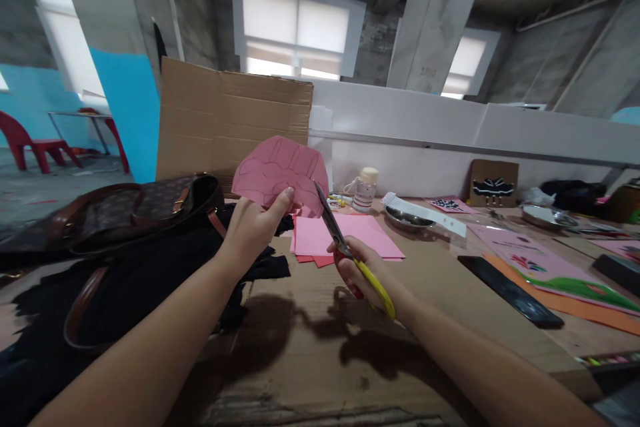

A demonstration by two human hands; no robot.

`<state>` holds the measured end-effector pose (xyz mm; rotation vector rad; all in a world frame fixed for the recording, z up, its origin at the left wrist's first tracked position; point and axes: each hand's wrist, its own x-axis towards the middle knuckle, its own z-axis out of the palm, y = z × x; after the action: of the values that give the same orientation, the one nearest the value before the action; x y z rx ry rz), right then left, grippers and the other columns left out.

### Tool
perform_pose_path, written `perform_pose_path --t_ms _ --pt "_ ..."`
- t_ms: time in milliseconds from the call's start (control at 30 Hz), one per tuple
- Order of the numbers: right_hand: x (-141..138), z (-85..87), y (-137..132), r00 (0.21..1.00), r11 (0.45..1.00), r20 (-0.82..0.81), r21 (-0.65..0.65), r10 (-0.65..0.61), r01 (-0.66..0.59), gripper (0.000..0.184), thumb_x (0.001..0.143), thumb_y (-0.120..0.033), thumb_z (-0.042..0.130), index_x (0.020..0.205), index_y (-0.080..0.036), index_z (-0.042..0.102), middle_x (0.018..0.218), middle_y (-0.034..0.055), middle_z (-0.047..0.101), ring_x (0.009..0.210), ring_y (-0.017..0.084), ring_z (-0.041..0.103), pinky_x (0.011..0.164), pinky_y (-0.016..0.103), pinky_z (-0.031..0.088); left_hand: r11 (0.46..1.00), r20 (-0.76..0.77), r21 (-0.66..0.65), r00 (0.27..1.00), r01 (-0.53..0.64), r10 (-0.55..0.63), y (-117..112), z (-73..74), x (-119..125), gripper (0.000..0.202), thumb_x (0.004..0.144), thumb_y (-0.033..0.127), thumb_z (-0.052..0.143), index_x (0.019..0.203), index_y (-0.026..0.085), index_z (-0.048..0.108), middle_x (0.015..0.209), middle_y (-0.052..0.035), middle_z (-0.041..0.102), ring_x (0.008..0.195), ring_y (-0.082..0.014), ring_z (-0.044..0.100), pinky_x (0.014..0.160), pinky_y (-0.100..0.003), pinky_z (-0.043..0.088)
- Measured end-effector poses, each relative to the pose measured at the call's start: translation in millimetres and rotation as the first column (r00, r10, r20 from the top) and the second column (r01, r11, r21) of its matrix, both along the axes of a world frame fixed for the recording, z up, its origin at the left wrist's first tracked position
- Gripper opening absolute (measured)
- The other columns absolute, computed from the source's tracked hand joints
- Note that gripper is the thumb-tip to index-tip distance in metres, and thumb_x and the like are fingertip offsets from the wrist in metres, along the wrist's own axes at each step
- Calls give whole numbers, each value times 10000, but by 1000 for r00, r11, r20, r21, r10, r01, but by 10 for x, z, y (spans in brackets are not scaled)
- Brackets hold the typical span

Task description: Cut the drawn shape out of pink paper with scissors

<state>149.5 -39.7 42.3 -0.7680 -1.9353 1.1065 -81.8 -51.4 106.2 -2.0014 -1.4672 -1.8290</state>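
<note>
My left hand pinches the lower edge of a pink paper piece, which has drawn outlines on it and a partly cut, angular border. In my right hand is a pair of scissors with yellow and red handles. Their blades point up and away, with the tips at the right edge of the pink paper. Whether the blades are parted is hard to make out. Below and behind the hands lies a stack of pink and red paper sheets on the cardboard-covered table.
A brown handbag and black cloth lie at the left. Upright cardboard stands behind. Farther back are a bottle and a metal bowl. A black phone-like slab and a pink illustrated sheet lie right.
</note>
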Motion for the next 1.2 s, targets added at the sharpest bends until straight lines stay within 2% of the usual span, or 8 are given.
perform_pose_path --t_ms 100,267,467,667,867,1067,1200 --pt "-2 -39 25 1000 999 -24 -32 3 -4 438 893 -590 579 1087 -201 531 724 -52 436 505 77 365 447 203 345 1000 3 -25 1000 14 -14 -5 -16 13 324 949 426 547 792 211 730 798 -28 759 821 -226 696 821 -320 519" --pt "4 -73 55 999 999 -46 -44 20 -22 481 884 -622 575 1103 -196 530 746 -50 449 488 64 381 417 186 355 996 62 -56 995 76 -73 -1 -31 24 326 944 453 552 832 208 735 830 -37 768 836 -231 711 827 -330 529" --pt "11 -50 46 999 998 -42 -56 26 -29 505 890 -642 570 1117 -193 527 771 -40 466 482 57 388 417 184 355 995 51 -65 996 72 -69 23 -54 5 326 946 456 549 841 206 730 892 -59 771 906 -242 709 852 -340 528" --pt "-4 -41 25 999 998 -50 -59 15 -18 544 868 -674 575 1100 -184 525 713 -54 461 441 53 365 394 184 338 995 69 -57 995 82 -78 27 -52 6 340 940 467 557 832 197 732 851 -45 772 866 -239 714 828 -339 531" --pt "-3 -65 49 997 996 -63 -77 42 -47 460 885 -599 599 1086 -192 528 682 -67 444 432 55 351 389 182 316 991 64 -16 990 129 -128 38 -31 -6 313 948 410 554 823 181 727 821 -42 761 812 -222 716 813 -325 542" --pt "-5 -59 53 995 996 -74 -61 67 -72 427 890 -576 610 1072 -197 536 664 -73 432 444 61 344 402 190 306 971 198 -15 953 237 -230 52 -33 11 247 917 380 599 839 169 700 780 -35 754 724 -203 719 734 -294 574" --pt "-3 -16 12 998 997 -27 -47 59 -60 444 900 -605 577 1067 -197 526 668 -74 419 449 58 336 406 191 301 978 172 -8 964 208 -203 17 11 22 211 912 332 586 850 163 696 772 -36 758 742 -208 728 733 -292 577"
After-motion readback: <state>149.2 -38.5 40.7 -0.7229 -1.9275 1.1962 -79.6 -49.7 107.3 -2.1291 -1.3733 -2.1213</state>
